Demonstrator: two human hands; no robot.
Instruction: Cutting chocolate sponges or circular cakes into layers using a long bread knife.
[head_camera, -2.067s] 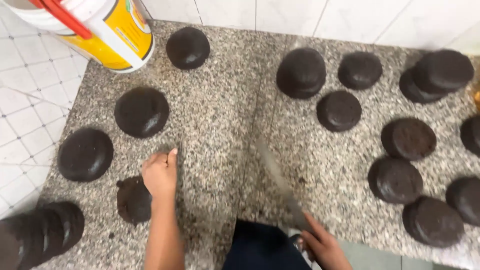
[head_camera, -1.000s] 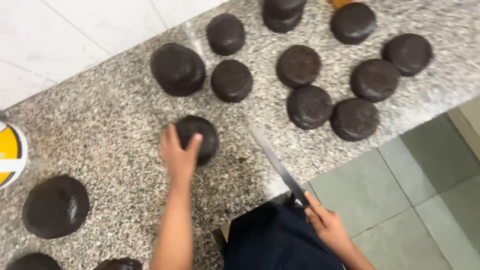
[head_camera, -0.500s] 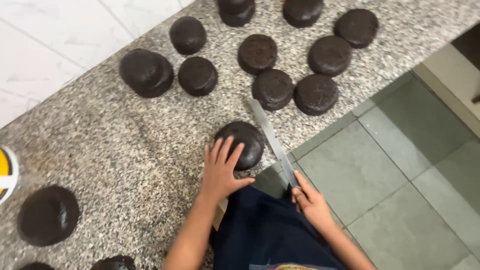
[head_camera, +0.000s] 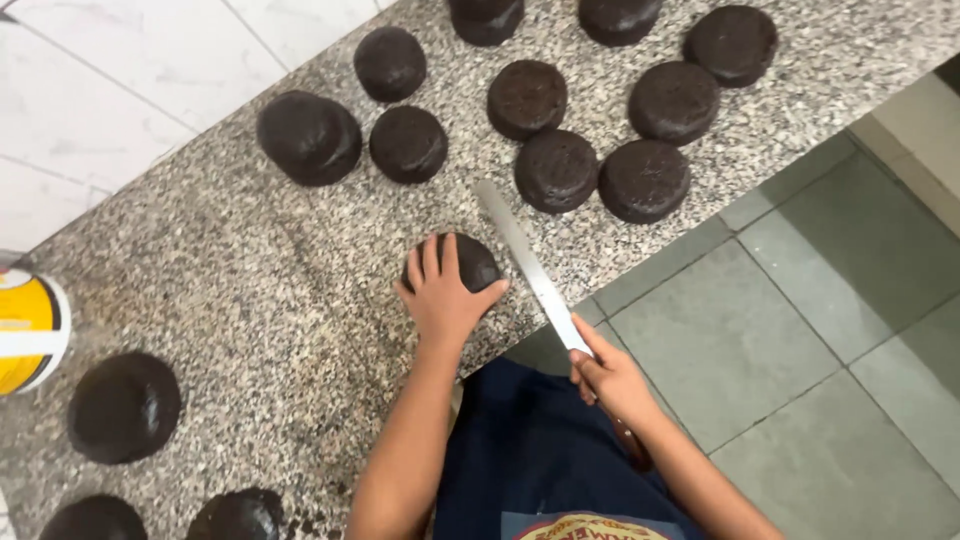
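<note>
My left hand (head_camera: 440, 295) lies flat on top of a round dark chocolate cake (head_camera: 473, 262) near the front edge of the speckled granite counter (head_camera: 230, 270). My right hand (head_camera: 612, 380) grips the handle of a long knife (head_camera: 528, 265). Its flat blade points away from me and lies just to the right of that cake, over the counter edge.
Several more round dark cakes (head_camera: 555, 170) are spread over the counter behind, and others (head_camera: 125, 407) lie at the left. A yellow and white tub (head_camera: 30, 330) stands at the left edge. White wall tiles (head_camera: 120, 80) rise behind; grey floor tiles (head_camera: 800, 330) lie at the right.
My left hand has slid the cake towards the counter's front edge and settled on top of it. The knife blade has come up beside the cake. The view has shifted right.
</note>
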